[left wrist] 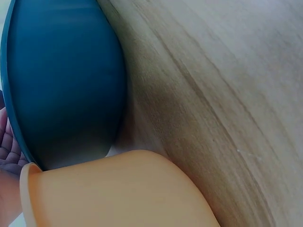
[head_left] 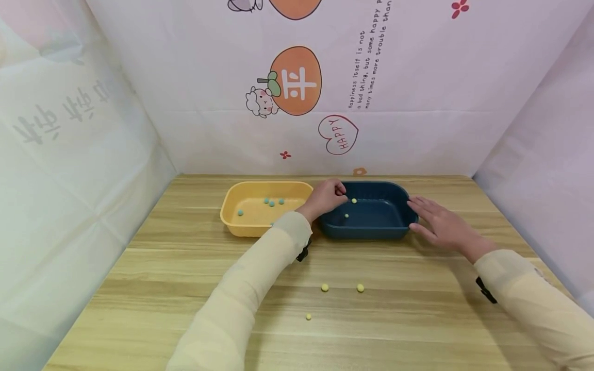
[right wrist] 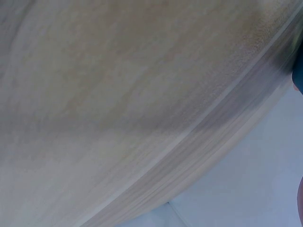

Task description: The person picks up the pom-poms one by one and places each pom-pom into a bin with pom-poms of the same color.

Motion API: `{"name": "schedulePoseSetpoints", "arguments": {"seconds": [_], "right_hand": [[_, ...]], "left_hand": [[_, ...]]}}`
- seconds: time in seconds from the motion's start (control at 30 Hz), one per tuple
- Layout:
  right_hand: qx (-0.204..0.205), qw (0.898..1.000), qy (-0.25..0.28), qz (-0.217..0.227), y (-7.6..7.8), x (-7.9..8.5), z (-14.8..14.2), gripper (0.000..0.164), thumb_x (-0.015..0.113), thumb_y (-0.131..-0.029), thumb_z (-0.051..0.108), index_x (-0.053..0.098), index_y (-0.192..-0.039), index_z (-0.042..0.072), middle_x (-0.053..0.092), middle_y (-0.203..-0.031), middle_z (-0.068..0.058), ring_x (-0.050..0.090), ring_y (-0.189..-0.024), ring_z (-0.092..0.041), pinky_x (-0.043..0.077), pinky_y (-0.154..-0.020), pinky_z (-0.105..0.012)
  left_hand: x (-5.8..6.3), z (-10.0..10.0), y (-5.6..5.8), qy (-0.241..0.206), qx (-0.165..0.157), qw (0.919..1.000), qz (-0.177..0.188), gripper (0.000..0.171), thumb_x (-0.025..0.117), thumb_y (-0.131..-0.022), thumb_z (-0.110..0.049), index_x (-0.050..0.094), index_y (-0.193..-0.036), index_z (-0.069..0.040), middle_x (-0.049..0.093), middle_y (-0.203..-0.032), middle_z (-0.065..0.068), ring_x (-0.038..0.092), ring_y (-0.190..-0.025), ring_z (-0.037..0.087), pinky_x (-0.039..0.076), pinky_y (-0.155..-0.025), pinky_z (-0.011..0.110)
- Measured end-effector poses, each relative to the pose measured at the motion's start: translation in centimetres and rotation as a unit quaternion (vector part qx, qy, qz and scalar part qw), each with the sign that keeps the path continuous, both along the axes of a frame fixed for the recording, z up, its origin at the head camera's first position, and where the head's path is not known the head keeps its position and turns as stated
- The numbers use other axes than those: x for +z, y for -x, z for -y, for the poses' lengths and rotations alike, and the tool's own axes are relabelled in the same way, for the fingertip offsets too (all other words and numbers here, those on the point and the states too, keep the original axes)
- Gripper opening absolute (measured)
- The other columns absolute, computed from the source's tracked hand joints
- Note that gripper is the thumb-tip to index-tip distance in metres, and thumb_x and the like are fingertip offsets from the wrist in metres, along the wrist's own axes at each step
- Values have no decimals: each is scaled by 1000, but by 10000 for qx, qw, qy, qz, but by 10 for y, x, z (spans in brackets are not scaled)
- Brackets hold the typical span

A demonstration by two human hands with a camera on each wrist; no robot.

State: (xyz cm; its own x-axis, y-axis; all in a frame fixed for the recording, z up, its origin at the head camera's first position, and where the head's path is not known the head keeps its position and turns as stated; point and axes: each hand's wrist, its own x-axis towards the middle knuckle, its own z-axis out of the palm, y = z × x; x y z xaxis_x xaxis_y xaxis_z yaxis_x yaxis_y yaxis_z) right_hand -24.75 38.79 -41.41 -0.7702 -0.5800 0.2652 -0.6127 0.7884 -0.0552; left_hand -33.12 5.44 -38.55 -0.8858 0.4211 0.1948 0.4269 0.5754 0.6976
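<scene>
My left hand [head_left: 327,197] reaches over the left end of a dark blue tray [head_left: 366,234], its fingers curled with the thumb close to them. I cannot tell whether its fingertips pinch anything. Just right of them a small yellow ball [head_left: 354,201] shows against the tray's inside. A smaller yellow ball [head_left: 346,216] lies nearer the tray's front. At the tray's right rim, my right hand [head_left: 441,224] rests its straight, spread fingers. Part of a palm with fingers appears at the left edge of the left wrist view, behind the blue tray.
A yellow tray [head_left: 246,230] with several blue-green balls [head_left: 271,204] stands close left of the blue one. Three yellow balls, one of them a front ball [head_left: 308,317], lie on the wooden table [head_left: 399,319]. A printed white sheet [head_left: 209,103] hangs behind and at both sides.
</scene>
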Motion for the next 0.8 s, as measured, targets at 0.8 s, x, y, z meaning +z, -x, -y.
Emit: {"name": "schedulePoseSetpoints", "arguments": {"seconds": [0.8], "right_hand": [[-24, 10000, -23, 52, -1, 3, 2, 63, 55, -100, 32, 36, -146, -6, 34, -149, -28, 27, -139, -41, 10, -118, -36]], "left_hand": [[15, 9, -13, 14, -419, 9990, -147, 9, 71, -89, -11, 64, -95, -9, 61, -86, -1, 56, -78, 13, 49, -70, 17]]}}
